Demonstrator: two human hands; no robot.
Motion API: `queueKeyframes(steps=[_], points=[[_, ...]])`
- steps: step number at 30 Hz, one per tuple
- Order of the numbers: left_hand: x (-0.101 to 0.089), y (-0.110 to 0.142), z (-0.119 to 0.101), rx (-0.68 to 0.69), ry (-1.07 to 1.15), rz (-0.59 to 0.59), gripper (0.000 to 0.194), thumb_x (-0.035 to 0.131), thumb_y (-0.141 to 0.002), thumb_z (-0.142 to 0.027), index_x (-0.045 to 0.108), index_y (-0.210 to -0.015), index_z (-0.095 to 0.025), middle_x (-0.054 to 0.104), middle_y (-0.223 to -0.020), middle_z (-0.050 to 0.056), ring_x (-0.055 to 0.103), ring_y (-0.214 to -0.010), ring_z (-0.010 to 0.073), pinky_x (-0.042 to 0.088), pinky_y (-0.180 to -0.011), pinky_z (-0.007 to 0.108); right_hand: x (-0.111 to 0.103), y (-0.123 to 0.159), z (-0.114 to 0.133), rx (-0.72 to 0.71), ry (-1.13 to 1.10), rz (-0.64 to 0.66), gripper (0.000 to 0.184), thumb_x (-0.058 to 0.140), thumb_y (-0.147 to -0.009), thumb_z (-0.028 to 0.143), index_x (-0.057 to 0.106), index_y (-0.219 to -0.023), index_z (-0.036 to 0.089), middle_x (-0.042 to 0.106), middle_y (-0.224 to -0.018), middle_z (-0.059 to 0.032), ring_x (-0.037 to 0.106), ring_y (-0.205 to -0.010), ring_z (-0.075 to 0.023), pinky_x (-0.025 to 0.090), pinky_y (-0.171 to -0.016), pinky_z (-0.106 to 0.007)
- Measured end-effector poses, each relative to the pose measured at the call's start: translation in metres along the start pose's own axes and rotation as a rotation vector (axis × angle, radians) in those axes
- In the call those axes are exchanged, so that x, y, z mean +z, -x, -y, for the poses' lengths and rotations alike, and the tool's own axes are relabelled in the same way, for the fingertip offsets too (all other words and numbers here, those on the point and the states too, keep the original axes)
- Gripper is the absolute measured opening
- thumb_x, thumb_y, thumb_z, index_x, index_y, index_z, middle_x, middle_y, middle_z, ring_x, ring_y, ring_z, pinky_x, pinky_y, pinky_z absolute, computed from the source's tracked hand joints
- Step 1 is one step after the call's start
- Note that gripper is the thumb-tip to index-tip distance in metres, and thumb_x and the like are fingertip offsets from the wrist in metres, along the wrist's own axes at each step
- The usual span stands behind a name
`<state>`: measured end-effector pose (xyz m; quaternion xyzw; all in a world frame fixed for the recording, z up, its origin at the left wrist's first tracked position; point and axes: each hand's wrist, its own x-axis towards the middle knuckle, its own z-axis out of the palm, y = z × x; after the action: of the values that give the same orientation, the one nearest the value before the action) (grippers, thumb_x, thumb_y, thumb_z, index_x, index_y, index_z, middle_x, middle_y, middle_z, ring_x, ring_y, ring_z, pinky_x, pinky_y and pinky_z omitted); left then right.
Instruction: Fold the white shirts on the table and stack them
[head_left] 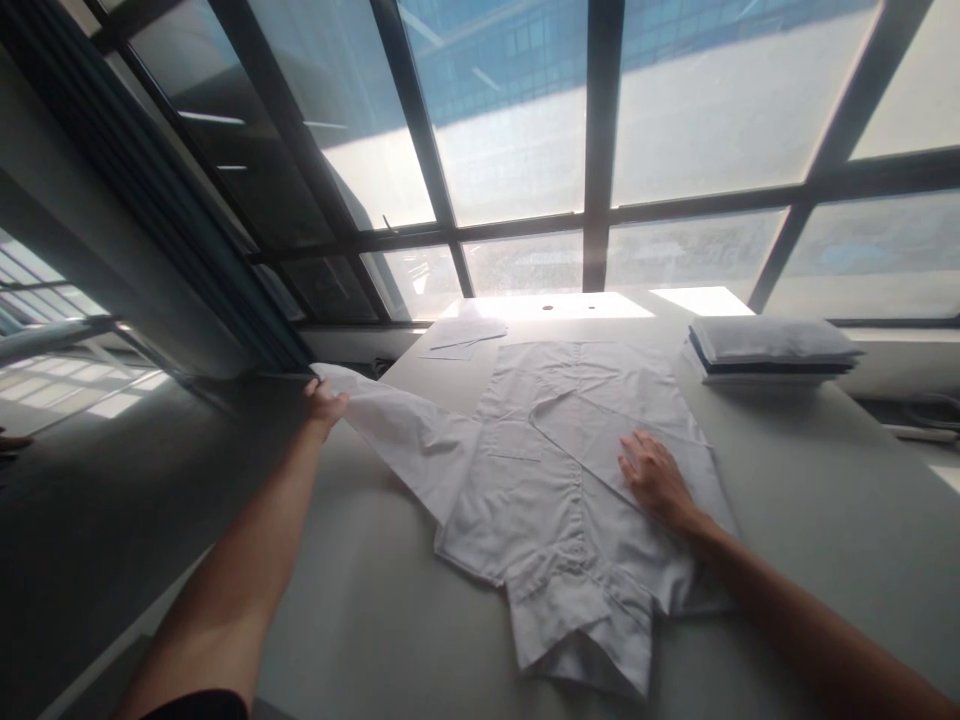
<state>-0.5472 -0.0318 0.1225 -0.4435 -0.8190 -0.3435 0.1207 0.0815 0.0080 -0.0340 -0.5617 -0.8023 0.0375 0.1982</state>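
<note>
While both bare arms stretch forward over the table, the scene runs like this from near to far:

Collar end: one white cotton button-up shirt (555,480) lies face up and flat on the pale grey table (375,610), its collar nearest the camera and its hem pointing toward the windows.

Right hand: the right hand (654,478) rests palm down, fingers spread and loose, on the shirt's right side, on the sleeve folded across the front; it presses and grips nothing.

Left hand: the left hand (324,403) is out past the table's left edge, closed on the cuff end of the other sleeve (397,430), which it holds stretched out straight and off to the left.

Shirt and hands: the body of the shirt lies between the two hands, touched by both.

Count of sleeves: two, one folded in, one drawn out.

Folded stack: one pile of folded cloth, white over a dark layer (772,350), sits at the far right of the table, well apart from the shirt.

Flat white pieces: perhaps two sheets or cloths (465,335) lie at the far left; glare blurs them.

Windows: dark-framed panes (600,150) rise behind the table.
</note>
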Motion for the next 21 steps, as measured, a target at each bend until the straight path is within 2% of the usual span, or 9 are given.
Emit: queueKeyframes(steps=[3, 5, 6, 9, 10, 13, 16, 19, 21], points=[[0.013, 0.016, -0.014, -0.077, -0.089, 0.005, 0.069, 0.058, -0.084, -0.018, 0.043, -0.15, -0.005, 0.03, -0.164, 0.026, 0.028, -0.15, 0.0471, 0.028, -0.118, 0.066, 0.002, 0.0, -0.001, -0.011, 0.016, 0.0, 0.048, 0.044, -0.101, 0.035, 0.062, -0.138, 0.01, 0.053, -0.15, -0.0216, 0.046, -0.141, -0.0316, 0.035, -0.118, -0.044], [0.029, 0.041, -0.03, -0.01, -0.143, 0.069, 0.066, 0.056, -0.087, -0.015, 0.042, -0.15, -0.004, 0.027, -0.166, 0.025, 0.022, -0.153, 0.0429, 0.023, -0.122, 0.062, 0.004, 0.0, -0.003, -0.019, 0.022, -0.007, 0.048, 0.044, -0.101, 0.034, 0.062, -0.138, 0.01, 0.054, -0.149, -0.0215, 0.046, -0.141, -0.0318, 0.036, -0.117, -0.045], [0.039, 0.057, -0.039, 0.064, -0.166, 0.145, 0.061, 0.055, -0.089, -0.015, 0.045, -0.148, -0.003, 0.028, -0.166, 0.025, 0.023, -0.154, 0.0398, 0.023, -0.124, 0.057, 0.005, 0.0, -0.003, -0.023, 0.023, -0.011, 0.047, 0.044, -0.101, 0.034, 0.062, -0.138, 0.011, 0.054, -0.149, -0.0216, 0.046, -0.141, -0.0321, 0.036, -0.117, -0.046], [0.071, 0.114, -0.062, 0.197, -0.177, 0.321, 0.049, 0.052, -0.096, -0.022, 0.055, -0.143, -0.01, 0.046, -0.158, 0.017, 0.038, -0.149, 0.028, 0.03, -0.123, 0.044, 0.008, 0.0, -0.006, -0.034, 0.025, -0.013, 0.048, 0.044, -0.101, 0.035, 0.062, -0.138, 0.011, 0.053, -0.149, -0.0219, 0.046, -0.14, -0.0332, 0.037, -0.116, -0.048], [0.08, 0.131, -0.066, 0.22, -0.179, 0.368, 0.048, 0.051, -0.099, -0.028, 0.055, -0.144, -0.013, 0.049, -0.157, 0.015, 0.04, -0.149, 0.0277, 0.032, -0.122, 0.044, 0.009, 0.0, -0.007, -0.035, 0.025, -0.012, 0.048, 0.044, -0.101, 0.035, 0.062, -0.138, 0.011, 0.053, -0.149, -0.0218, 0.047, -0.14, -0.0335, 0.037, -0.116, -0.048], [0.096, 0.166, -0.066, 0.241, -0.27, 0.55, 0.057, 0.035, -0.105, -0.043, 0.045, -0.154, -0.015, 0.038, -0.163, 0.019, 0.031, -0.154, 0.0346, 0.029, -0.12, 0.058, 0.011, 0.0, -0.01, -0.036, 0.019, -0.01, 0.048, 0.045, -0.1, 0.037, 0.062, -0.138, 0.012, 0.053, -0.149, -0.0211, 0.046, -0.14, -0.0338, 0.037, -0.116, -0.048], [0.093, 0.168, -0.05, 0.205, -0.372, 0.617, 0.064, 0.025, -0.106, -0.049, 0.035, -0.161, -0.017, 0.025, -0.168, 0.02, 0.022, -0.156, 0.0357, 0.023, -0.12, 0.064, 0.012, 0.0, -0.011, -0.04, 0.003, -0.01, 0.048, 0.045, -0.1, 0.036, 0.062, -0.138, 0.012, 0.053, -0.15, -0.021, 0.045, -0.141, -0.0347, 0.036, -0.116, -0.05], [0.081, 0.15, -0.028, 0.154, -0.416, 0.612, 0.067, 0.025, -0.106, -0.05, 0.03, -0.163, -0.016, 0.021, -0.17, 0.018, 0.02, -0.157, 0.036, 0.02, -0.121, 0.066, 0.011, 0.0, -0.01, -0.045, 0.001, -0.009, 0.049, 0.044, -0.1, 0.036, 0.062, -0.137, 0.01, 0.053, -0.15, -0.0219, 0.044, -0.141, -0.0349, 0.036, -0.116, -0.05], [0.072, 0.138, -0.018, 0.168, -0.409, 0.616, 0.066, 0.027, -0.105, -0.048, 0.03, -0.163, -0.015, 0.021, -0.17, 0.018, 0.02, -0.157, 0.0363, 0.02, -0.121, 0.065, 0.01, 0.0, -0.008, -0.043, 0.017, -0.007, 0.05, 0.043, -0.1, 0.036, 0.061, -0.138, 0.01, 0.053, -0.15, -0.0217, 0.045, -0.141, -0.0343, 0.035, -0.117, -0.048]])
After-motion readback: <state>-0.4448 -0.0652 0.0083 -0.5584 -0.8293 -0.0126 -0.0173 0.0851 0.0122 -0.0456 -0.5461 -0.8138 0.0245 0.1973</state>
